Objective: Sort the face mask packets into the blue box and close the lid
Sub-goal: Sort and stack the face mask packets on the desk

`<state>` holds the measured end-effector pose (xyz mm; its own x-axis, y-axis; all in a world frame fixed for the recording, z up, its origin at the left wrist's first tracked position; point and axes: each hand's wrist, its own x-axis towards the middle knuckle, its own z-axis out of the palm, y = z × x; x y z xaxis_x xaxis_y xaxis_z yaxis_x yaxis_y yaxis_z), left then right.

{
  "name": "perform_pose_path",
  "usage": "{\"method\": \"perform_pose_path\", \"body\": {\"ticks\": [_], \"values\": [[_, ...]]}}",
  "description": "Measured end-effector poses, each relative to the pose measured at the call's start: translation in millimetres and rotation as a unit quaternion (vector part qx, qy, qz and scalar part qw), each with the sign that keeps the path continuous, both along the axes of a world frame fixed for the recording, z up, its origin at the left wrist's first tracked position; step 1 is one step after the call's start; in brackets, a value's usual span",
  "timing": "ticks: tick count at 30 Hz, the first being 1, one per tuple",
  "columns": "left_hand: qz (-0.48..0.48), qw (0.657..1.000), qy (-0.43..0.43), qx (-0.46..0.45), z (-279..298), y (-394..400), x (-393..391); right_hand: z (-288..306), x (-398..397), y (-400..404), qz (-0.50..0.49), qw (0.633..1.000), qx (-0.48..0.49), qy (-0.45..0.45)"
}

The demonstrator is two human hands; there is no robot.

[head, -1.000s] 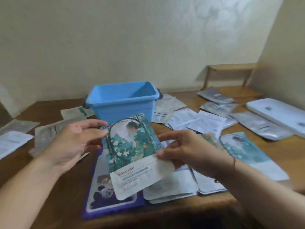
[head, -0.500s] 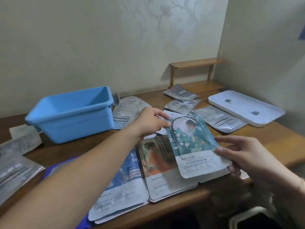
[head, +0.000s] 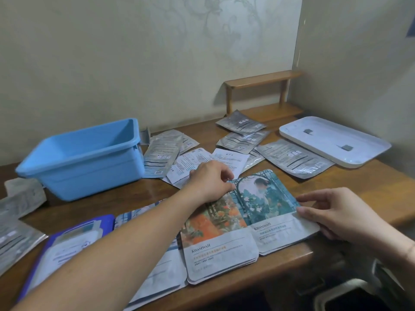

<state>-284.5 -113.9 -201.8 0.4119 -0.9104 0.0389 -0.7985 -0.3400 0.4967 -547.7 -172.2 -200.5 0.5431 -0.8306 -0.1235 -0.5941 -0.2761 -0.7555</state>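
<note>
Both hands (head: pixel 211 182) (head: pixel 334 212) pinch teal packet (head: pixel 267 207), lengthwise toward wall.

1. Orange-flower packet (head: pixel 215 230), at 6 o'clock on the tabletop (head: pixel 370 176): the brand "KISSMWAH" is printed in capitals on the white lower panel. The smaller lines beneath it are too small to read.
2. Teal-garden packet (head: pixel 267 198), directly at 3 o'clock of item 1: the same brand "KISSMWAH" appears on its white lower panel. The lines below it cannot be read.
3. Grey foil packets (head: pixel 294 158) at 12 to 1 o'clock: printed blocks of text and small icons are visible, none legible.
4. White packets (head: pixel 229 159) at 12 o'clock: fine print only, not legible.
5. Purple packet (head: pixel 67 243) at 8 o'clock: label print blurred, not legible.
</note>
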Motion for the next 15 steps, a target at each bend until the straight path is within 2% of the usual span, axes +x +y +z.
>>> {"method": "perform_pose_path", "body": {"ticks": [3,5,8,10,11,15], "values": [[-0.008,0.999,-0.043,-0.025,1,1,-4,-2,-2,0,-0.007,0.990,-0.133,0.048],[-0.033,0.996,-0.071,-0.045,1,2,-6,-6,1,2,-0.027,0.966,-0.250,0.054],[-0.084,0.989,-0.120,-0.013,0,6,-12,-19,9,5,0.063,0.916,-0.386,0.088],[-0.088,0.988,-0.130,0.015,-1,8,-15,-29,13,4,0.142,0.888,-0.407,0.159],[-0.083,0.988,-0.126,0.025,-1,8,-15,-32,14,1,0.175,0.884,-0.387,0.194],[-0.076,0.989,-0.123,0.043,-1,9,-17,-50,12,-2,0.188,0.888,-0.339,0.248]]}}
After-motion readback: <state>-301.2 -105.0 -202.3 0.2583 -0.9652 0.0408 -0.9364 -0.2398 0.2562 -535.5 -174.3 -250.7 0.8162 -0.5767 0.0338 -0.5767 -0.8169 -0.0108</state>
